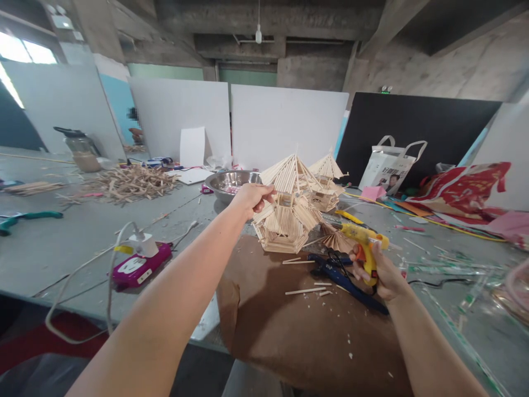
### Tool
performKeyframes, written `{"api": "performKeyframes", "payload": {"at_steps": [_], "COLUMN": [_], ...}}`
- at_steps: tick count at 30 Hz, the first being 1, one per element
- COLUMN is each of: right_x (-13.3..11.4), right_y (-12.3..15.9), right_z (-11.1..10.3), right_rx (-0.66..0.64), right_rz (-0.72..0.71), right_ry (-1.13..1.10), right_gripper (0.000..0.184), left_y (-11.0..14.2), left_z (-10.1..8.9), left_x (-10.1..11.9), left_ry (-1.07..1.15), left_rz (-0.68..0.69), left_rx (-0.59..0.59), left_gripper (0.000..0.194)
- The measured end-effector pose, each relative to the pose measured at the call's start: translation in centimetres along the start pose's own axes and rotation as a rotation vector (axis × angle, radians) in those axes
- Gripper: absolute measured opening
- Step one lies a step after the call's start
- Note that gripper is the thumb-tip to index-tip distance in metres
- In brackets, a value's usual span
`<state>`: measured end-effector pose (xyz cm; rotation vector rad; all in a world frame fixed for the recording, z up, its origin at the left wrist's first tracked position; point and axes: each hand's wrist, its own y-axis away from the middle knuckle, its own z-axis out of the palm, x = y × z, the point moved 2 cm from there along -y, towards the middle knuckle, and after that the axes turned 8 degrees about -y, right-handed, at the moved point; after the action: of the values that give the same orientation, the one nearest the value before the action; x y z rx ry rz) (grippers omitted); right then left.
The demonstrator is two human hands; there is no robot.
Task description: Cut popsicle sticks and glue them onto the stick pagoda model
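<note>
A pagoda model built of thin wooden sticks [285, 220] stands on a brown sheet [285, 331], its pointed roof above a wider lower tier. My left hand [255, 199] is closed at the left edge of the upper roof, fingertips pinching it. In my right hand [382, 273] is a yellow hot glue gun [359, 234], its nozzle pointing left towards the model. Below the glue gun lie blue-handled pliers [349, 284]. Loose sticks [306, 290] lie in front of the model, and a folded brown paper fan shape [336, 240] is beside it.
A second stick pagoda [326, 179] stands just behind. Further back are a metal bowl [225, 184] and a heap of sticks [128, 184]. A purple power strip [142, 267] with a white cable sits at left. A white bag [386, 165] stands at back right.
</note>
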<state>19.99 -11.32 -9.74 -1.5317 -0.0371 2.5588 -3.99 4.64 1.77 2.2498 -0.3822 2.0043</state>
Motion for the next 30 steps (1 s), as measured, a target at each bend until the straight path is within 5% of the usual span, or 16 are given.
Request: {"api": "performKeyframes", "payload": {"at_steps": [9, 13, 17, 25, 30], "right_x": [0.0, 0.0, 0.0, -0.4, -0.4], "right_y": [-0.1, -0.2, -0.5, -1.8, -2.1], "right_z": [-0.4, -0.5, -0.8, -3.3, -4.1], "right_rx": [0.001, 0.045, 0.134, 0.506, 0.671], "right_rz": [-0.012, -0.051, -0.074, -0.23, -0.142], "right_ry": [0.009, -0.004, -0.037, -0.109, -0.153], "right_gripper": [0.041, 0.038, 0.036, 0.032, 0.031], "left_y": [0.9, 2.9, 5.3, 6.9, 6.7], "left_z": [-0.1, 0.2, 2.4, 8.4, 8.7], "left_x": [-0.5, -2.6, -5.4, -6.9, -8.1], "left_ry": [0.051, 0.144, 0.149, -0.538, -1.014], "left_rz": [-0.009, 0.019, 0.059, 0.308, 0.456], "left_rx": [0.039, 0.158, 0.181, -0.291, -0.238], "left_gripper": [0.026, 0.033, 0.032, 0.038, 0.034]}}
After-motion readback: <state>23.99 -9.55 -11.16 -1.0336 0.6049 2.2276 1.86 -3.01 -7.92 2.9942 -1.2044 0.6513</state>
